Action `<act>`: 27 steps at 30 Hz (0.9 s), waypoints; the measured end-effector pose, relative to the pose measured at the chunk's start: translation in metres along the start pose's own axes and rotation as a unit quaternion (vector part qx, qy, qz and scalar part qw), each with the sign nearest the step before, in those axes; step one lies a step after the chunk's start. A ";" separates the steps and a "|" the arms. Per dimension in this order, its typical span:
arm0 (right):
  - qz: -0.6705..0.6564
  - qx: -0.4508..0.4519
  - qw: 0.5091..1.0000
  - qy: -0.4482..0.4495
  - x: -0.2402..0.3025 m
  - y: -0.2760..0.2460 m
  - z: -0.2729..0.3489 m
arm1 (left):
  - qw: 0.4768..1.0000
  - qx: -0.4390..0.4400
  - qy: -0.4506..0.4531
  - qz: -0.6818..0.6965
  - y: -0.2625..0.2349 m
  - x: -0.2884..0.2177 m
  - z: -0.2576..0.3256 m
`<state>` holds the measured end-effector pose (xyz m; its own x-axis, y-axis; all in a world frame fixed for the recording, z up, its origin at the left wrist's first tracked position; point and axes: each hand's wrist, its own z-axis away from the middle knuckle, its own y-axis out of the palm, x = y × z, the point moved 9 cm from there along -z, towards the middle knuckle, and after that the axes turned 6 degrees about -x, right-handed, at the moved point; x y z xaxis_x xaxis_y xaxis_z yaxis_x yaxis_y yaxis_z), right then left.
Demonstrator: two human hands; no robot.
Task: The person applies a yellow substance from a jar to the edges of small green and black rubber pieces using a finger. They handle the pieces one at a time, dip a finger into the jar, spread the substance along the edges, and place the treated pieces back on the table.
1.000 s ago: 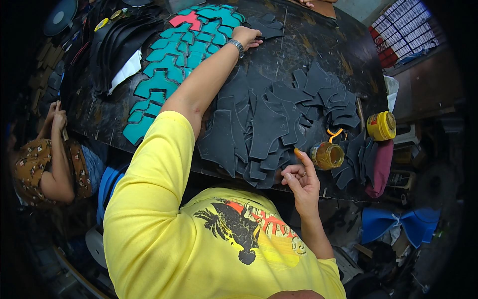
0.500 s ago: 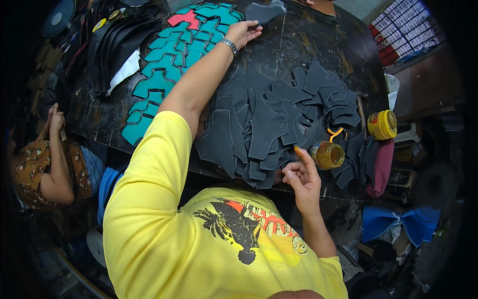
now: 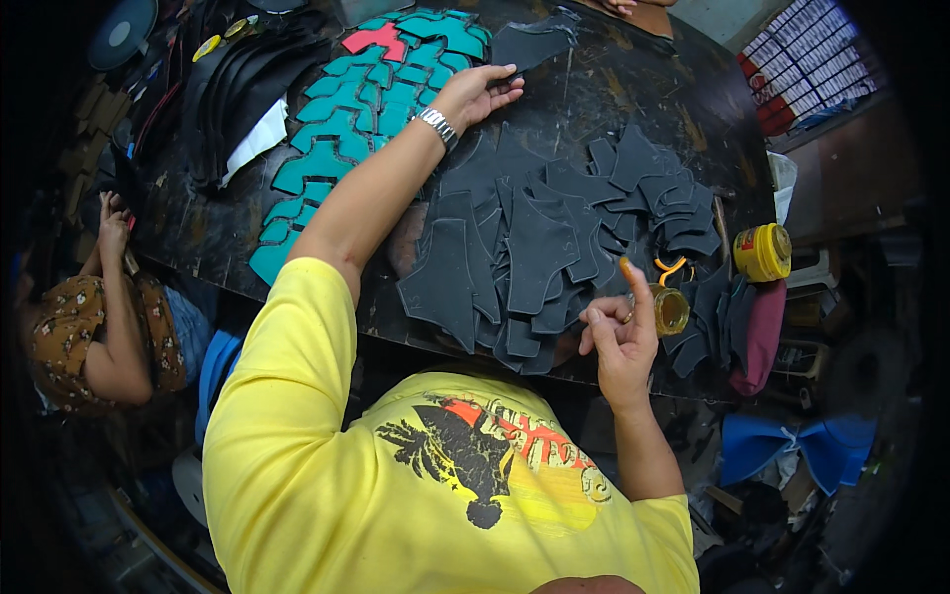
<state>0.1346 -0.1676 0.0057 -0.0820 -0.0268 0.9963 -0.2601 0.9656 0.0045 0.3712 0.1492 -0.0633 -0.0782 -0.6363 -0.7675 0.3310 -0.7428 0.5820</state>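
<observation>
My left hand (image 3: 482, 94) reaches to the far side of the dark table, its thumb and fingers pinching the near edge of a dark grey cut sheet piece (image 3: 534, 42). My right hand (image 3: 623, 342) is near the table's front edge and holds nothing. Its index finger points up with orange-yellow paste on the tip, while the other fingers curl. Just behind it stands an open glass jar (image 3: 672, 312) of amber paste, partly hidden by the hand. Between my hands lies a loose heap of similar dark grey cut pieces (image 3: 539, 247).
Overlapping teal cut pieces (image 3: 332, 124), with one red piece (image 3: 374, 40), cover the table left of my arm. Black sheets (image 3: 233, 99) are stacked farther left. A yellow tub (image 3: 762, 252) and orange-handled scissors (image 3: 671, 267) are at the right. Another person (image 3: 114, 327) sits at the left.
My left hand has come slightly nearer, drawing the dark grey piece with it. My right hand has shifted right and now covers part of the jar.
</observation>
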 end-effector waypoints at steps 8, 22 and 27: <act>-0.069 -0.033 0.996 -0.038 0.028 0.024 -0.060 | 0.996 0.022 -0.034 0.081 -0.002 -0.007 0.071; -0.252 -0.118 0.960 0.016 -0.006 0.084 -0.185 | 0.975 0.088 0.106 -0.172 0.014 -0.025 0.136; -0.243 -0.143 0.960 -0.010 -0.008 0.079 -0.183 | 0.968 0.071 0.120 -0.209 0.016 -0.024 0.150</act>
<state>0.2908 -0.0441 0.0141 -0.0366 -0.4933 0.8691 0.0015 0.8697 0.4936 0.2375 0.1211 0.0045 0.0490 -0.2202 -0.9742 0.1828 -0.9569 0.2255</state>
